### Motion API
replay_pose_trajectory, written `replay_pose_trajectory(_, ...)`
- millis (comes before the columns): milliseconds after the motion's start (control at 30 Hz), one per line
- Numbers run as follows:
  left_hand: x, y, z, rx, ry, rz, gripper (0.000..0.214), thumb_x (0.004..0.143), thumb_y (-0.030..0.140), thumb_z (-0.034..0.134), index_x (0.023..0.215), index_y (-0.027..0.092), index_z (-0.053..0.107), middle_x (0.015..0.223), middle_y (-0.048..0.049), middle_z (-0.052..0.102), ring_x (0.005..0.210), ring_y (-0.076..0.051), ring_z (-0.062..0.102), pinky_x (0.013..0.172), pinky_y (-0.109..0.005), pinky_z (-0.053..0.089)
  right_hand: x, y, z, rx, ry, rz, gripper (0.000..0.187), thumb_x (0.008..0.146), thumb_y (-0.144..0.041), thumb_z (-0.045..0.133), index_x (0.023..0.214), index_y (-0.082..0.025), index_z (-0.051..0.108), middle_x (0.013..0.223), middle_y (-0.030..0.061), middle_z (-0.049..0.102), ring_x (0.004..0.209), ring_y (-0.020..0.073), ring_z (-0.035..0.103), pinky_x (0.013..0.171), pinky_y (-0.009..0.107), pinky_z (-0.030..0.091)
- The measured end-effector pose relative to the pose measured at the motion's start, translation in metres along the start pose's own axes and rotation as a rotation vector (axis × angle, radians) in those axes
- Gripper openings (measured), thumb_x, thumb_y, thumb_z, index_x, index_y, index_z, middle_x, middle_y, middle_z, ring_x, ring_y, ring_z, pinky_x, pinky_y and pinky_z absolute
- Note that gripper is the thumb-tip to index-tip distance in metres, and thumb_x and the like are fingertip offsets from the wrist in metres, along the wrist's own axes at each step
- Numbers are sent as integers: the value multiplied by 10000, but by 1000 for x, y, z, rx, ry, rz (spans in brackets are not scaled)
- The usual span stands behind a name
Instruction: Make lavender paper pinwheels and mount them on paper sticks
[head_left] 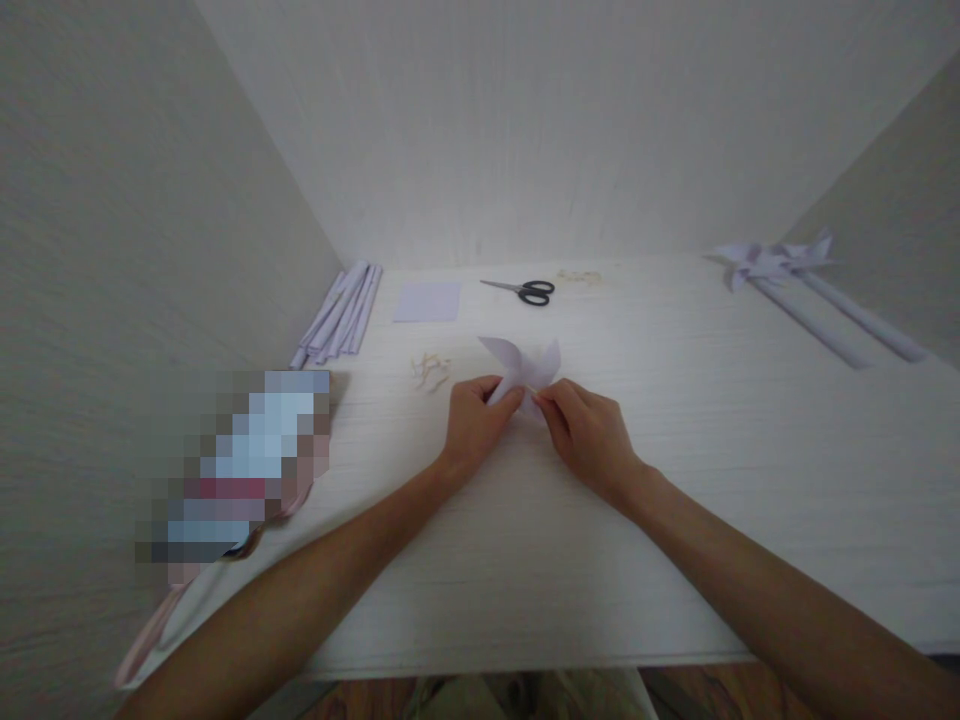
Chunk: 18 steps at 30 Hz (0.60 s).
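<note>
A pale lilac paper pinwheel with curved blades is held up just above the middle of the table. My left hand grips it, thumb pressed near its centre and fingers behind the paper. At the pinwheel's lower right, my right hand is closed in a pinch. Its fingertips meet the paper close to my left thumb; what lies between them is too small to make out. Left of my left hand lies a loose cluster of small tan, thin pieces. The lower blades are partly covered by my fingers.
Scissors with black handles lie behind the pinwheel, beside a lilac paper square. Rolled paper sticks are stacked at back left. Finished-looking pinwheels on sticks rest at back right. A blurred-out device stands at left. Walls enclose the table.
</note>
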<state>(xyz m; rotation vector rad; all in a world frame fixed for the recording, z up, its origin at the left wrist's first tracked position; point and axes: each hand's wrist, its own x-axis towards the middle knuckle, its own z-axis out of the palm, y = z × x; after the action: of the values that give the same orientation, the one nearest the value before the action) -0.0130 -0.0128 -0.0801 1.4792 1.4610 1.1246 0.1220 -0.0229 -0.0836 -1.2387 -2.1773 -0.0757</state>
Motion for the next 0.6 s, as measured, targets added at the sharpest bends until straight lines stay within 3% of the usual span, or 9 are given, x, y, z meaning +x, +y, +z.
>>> replay_pose_trajectory(600, 0, -4, 2, 31, -60, 32, 227, 650, 304, 480, 562, 123, 584, 505, 25, 468, 490, -86, 411, 478, -212, 309, 5, 6, 1, 24, 43, 110, 283, 829, -278, 380, 599, -157, 493, 541, 18, 540, 473, 104, 459, 463, 219, 282)
